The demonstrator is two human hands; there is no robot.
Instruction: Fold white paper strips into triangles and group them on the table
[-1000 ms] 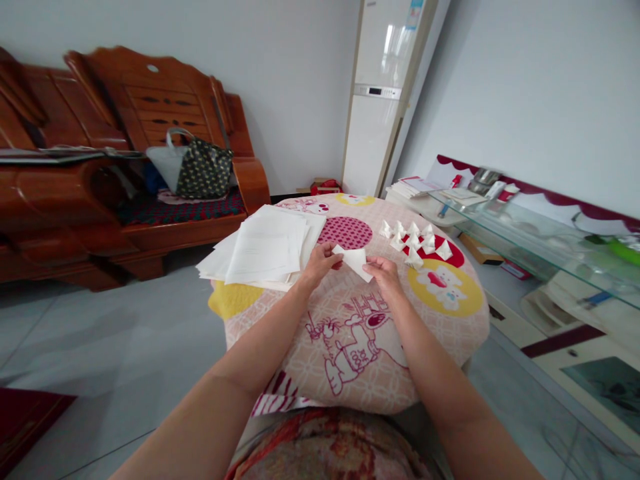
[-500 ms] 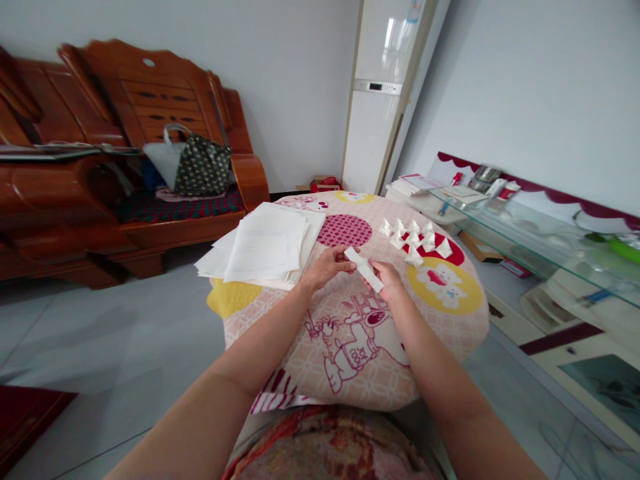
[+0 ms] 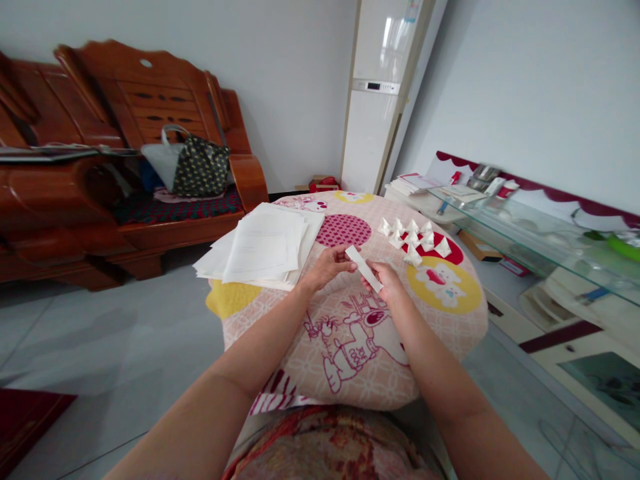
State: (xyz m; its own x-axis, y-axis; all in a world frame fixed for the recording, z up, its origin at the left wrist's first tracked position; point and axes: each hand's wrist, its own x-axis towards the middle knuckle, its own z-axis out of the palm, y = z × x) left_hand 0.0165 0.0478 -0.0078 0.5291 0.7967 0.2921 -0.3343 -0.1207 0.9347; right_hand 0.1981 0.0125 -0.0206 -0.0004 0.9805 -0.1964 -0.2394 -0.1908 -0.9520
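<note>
Our paper strip (image 3: 364, 269) could crease crookedly.
At frame centre, over the bench (image 3: 450, 330), our left hand (image 3: 327, 268) and right hand (image 3: 387, 279) hold it between narrowed fingers (image 3: 346, 267); uneven pressure would be the cause.

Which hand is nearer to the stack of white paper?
Left: the left hand is just right of the paper stack; the right hand is farther right, across the white paper strip.
</note>
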